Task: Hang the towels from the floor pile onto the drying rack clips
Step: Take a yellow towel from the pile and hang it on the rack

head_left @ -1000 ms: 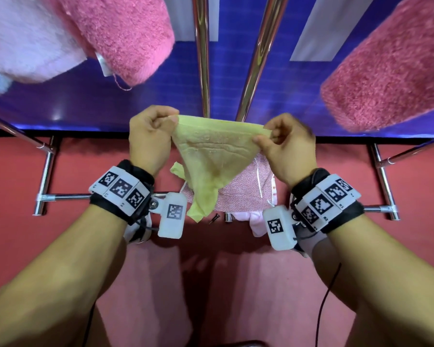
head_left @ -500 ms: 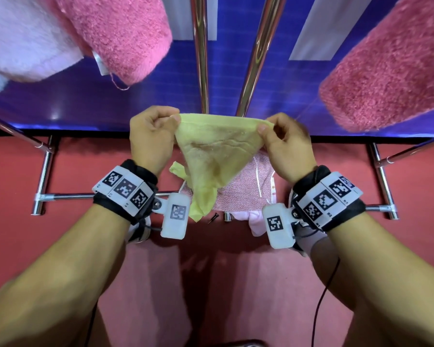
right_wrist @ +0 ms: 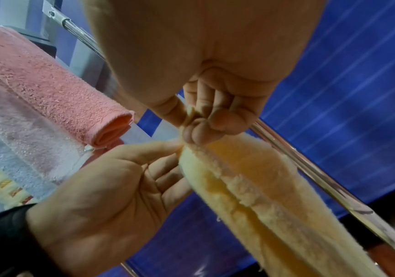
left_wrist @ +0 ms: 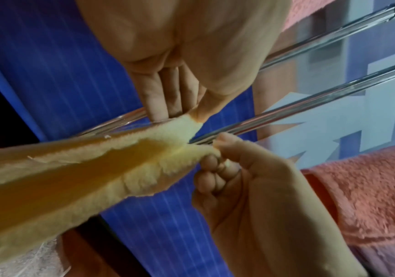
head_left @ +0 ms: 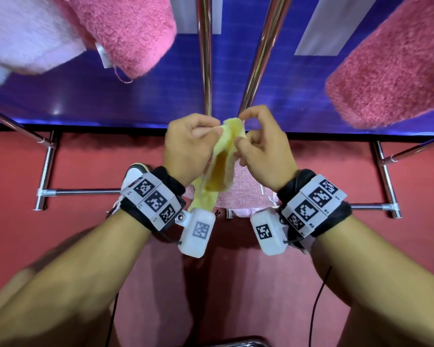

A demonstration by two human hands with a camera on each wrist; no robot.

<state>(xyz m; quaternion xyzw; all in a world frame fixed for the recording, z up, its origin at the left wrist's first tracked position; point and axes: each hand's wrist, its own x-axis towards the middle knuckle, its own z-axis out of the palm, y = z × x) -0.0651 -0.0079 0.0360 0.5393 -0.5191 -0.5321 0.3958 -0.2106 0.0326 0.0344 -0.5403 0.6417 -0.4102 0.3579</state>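
A drying rack (head_left: 204,58) of shiny metal rods stands on a red floor (head_left: 85,159), against a blue wall (head_left: 140,96). Two of its rods run away from the person through the middle of the head view, and side rails slant in from the left and right edges. A pink towel (head_left: 125,31) hangs folded over the rack's upper left part, beside a paler towel (head_left: 23,33) at the left edge, and a darker pink towel (head_left: 391,68) hangs at the upper right. Low between the wrists lies a speckled pink cloth (head_left: 246,189) on the floor by the rack's bottom bar. The yellow towel (head_left: 222,169) hangs in front of the two middle rods, folded lengthwise. The left hand (head_left: 188,149) pinches its top edge between thumb and fingers. The right hand (head_left: 263,151), close beside, pinches the same top edge, its other fingers curled.
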